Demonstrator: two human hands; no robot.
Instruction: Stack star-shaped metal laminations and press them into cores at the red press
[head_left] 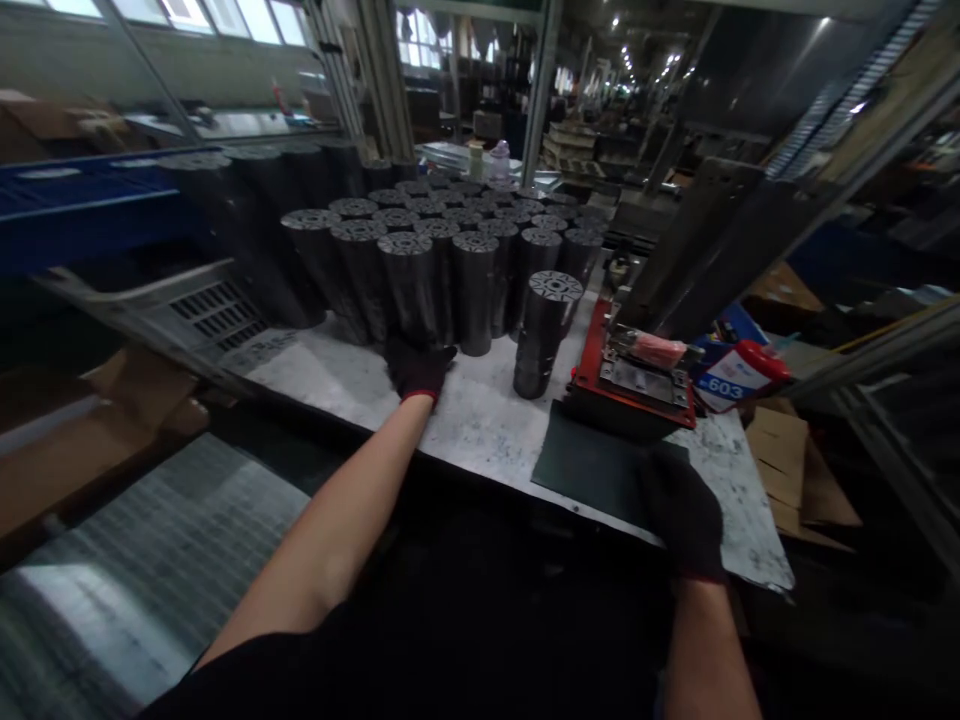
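My left hand (418, 368), in a dark glove with a red cuff, is at the foot of the front dark cylinders (409, 290), its fingers at least partly spread. My right hand (681, 510), gloved alike, rests at the right part of a dark green mat (592, 465); its fingers are too dark and blurred to make out. One cylinder (538, 340) with a patterned top stands upright apart from the group, between my hands and farther back. Right of it sits a red fixture (637, 385) with metal plates and a pink piece (658, 349) on top.
The pale tabletop (480, 430) ends at a front edge near my body. A red and white bottle (739, 378) stands right of the fixture, beside cardboard (780, 455). A blue rack (82, 210) and a grey crate (217, 310) are at left. A dark metal chute (690, 240) slopes above the fixture.
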